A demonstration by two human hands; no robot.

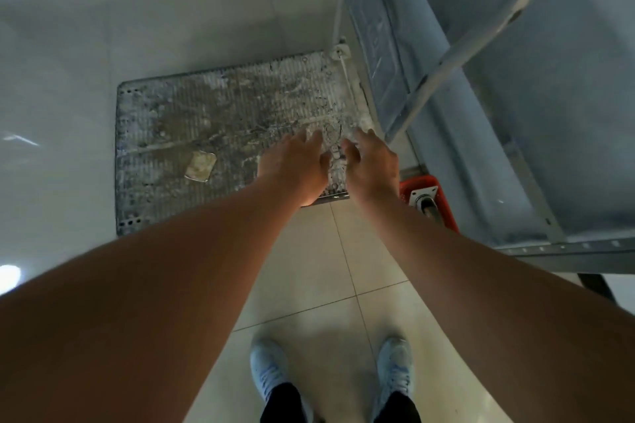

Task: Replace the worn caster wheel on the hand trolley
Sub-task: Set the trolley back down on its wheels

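Trolley deck (213, 120), grimy and ribbed, lies flat on the tiled floor (343, 268) beyond the shoes (271, 374). Left hand (295, 168) and right hand (372, 165) hover above its near right corner, fingers apart, holding nothing. Red bin (446, 213) with a caster (424, 199) sits just right; the folded handle (457, 55) rises behind.

The left hand (295, 170) and right hand (372, 165) cover part of the dirty trolley deck (206, 113), and I cannot tell if they touch it. A new caster (426, 203) in the red tray (443, 213) is half hidden behind the right arm. The trolley's wheels are out of sight under it.
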